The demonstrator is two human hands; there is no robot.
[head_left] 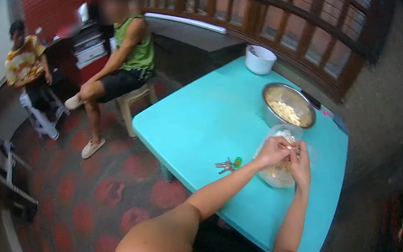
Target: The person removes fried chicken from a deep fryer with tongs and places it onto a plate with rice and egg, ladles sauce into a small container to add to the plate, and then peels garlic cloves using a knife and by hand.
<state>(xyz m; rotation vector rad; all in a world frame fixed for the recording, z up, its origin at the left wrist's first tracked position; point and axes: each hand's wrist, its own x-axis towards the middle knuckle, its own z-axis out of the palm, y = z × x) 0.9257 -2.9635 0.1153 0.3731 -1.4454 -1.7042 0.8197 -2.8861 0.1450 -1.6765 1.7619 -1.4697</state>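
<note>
My left hand and my right hand meet fingertip to fingertip, both closed in a pinch. Between them is something small and pale, too small to make out. Below the hands a clear plastic bag lies on the turquoise table, with whitish bits inside, partly hidden by my fingers. Just beyond the bag stands a metal bowl holding a heap of pale yellow pieces. A bunch of keys with a green and orange tag rests left of my left forearm.
A white pot stands at the table's far corner. Dark items lie beside the bowl, along the right edge. One person in a green top sits on a stool past the table; others sit farther left. A wooden lattice runs behind.
</note>
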